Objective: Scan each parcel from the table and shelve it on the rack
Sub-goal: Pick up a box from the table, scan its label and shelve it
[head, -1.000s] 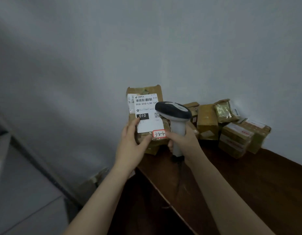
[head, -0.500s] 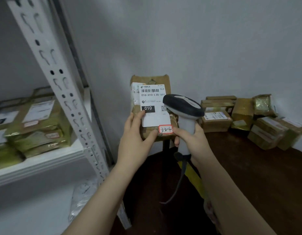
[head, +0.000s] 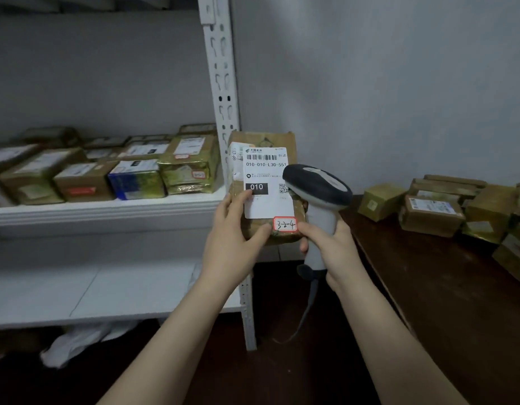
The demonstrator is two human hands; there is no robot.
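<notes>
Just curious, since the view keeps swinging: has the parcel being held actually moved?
Yes. The parcel went left, from over the table to beside the rack post.

Lower-left of parcel (head: 277, 141) hidden behind left hand (head: 232, 244). Grip of scanner (head: 317, 185) mostly covered by right hand (head: 331, 245). Fine print on label (head: 267, 206) unreadable. Leftmost shelf parcels (head: 33, 173) blurred; counter (head: 442, 287) cut off at right edge.

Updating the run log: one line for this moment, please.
left hand: holds parcel | right hand: grips scanner | parcel: not on rack
</notes>
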